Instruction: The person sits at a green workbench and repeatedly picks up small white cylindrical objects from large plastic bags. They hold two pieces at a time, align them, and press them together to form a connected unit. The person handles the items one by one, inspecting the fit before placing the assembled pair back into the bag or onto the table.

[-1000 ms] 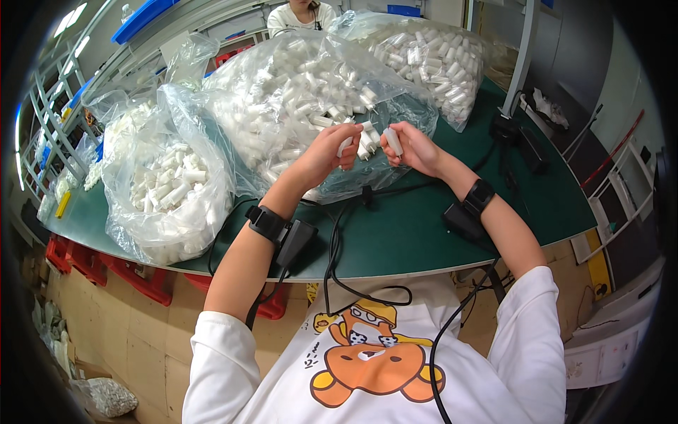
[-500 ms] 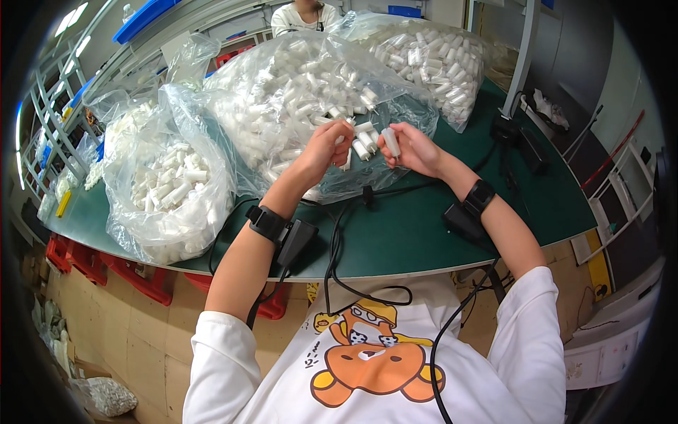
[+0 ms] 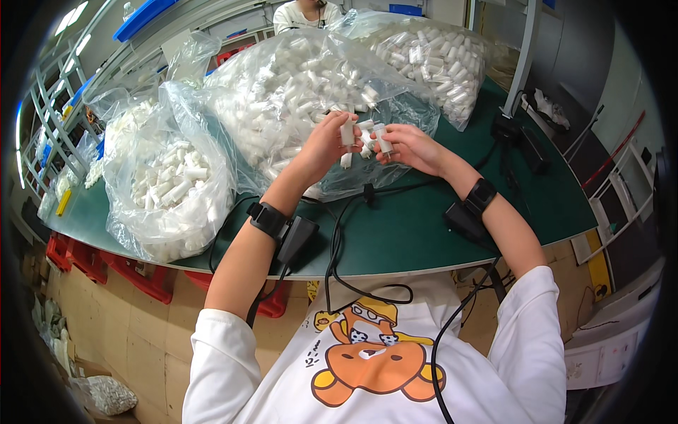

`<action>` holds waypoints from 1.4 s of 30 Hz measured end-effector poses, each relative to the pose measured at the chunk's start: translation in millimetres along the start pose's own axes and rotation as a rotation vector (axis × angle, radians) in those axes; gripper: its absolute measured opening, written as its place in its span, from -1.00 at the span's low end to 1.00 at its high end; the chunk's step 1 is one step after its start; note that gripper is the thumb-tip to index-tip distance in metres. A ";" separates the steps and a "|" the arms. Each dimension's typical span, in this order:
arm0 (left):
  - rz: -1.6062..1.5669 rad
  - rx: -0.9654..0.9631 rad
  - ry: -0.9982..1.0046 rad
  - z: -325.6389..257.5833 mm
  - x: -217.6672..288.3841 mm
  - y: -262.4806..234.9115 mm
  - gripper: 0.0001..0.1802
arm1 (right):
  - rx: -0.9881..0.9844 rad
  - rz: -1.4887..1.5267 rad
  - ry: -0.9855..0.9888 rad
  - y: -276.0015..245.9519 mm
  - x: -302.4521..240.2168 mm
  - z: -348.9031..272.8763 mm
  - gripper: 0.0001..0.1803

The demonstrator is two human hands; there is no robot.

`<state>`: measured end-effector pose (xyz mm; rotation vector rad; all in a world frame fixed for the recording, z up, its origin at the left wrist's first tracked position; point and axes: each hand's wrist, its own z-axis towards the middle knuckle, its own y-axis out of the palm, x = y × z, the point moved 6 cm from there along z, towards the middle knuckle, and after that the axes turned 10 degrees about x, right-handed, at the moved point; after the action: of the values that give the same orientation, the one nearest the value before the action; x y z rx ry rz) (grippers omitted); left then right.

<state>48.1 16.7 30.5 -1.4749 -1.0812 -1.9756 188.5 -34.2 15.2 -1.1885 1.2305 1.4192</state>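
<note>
My left hand (image 3: 326,146) is closed on a small white plastic cylinder (image 3: 347,132), held upright between thumb and fingers. Facing it, my right hand (image 3: 413,149) pinches another white cylinder (image 3: 383,140), slightly tilted, with a narrow tip at its lower end. The two pieces are a short way apart. Both hands are over the mouth of a large clear plastic bag (image 3: 244,134) full of similar cylinders. A few loose cylinders (image 3: 366,145) lie behind and between my hands, partly hidden by the fingers.
At the left, a smaller clear bag (image 3: 121,212) holds more white pieces. Another full bag (image 3: 462,92) stands at the back right. Black cables (image 3: 336,247) cross the green table (image 3: 409,244) near its front edge. Across the table sits another person (image 3: 296,17).
My left hand has brought a cylinder up into view between its fingers. My right hand has shifted slightly left with its cylinder, toward the left hand.
</note>
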 end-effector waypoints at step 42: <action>-0.243 -0.009 -0.045 -0.5 9.4 -7.7 -0.45 | 0.206 -0.498 -0.229 65.7 -45.4 14.2 -0.67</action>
<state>39.1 21.8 36.8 -1.4570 -1.3270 -2.1193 129.1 -29.1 70.1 -1.0616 0.8241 0.9975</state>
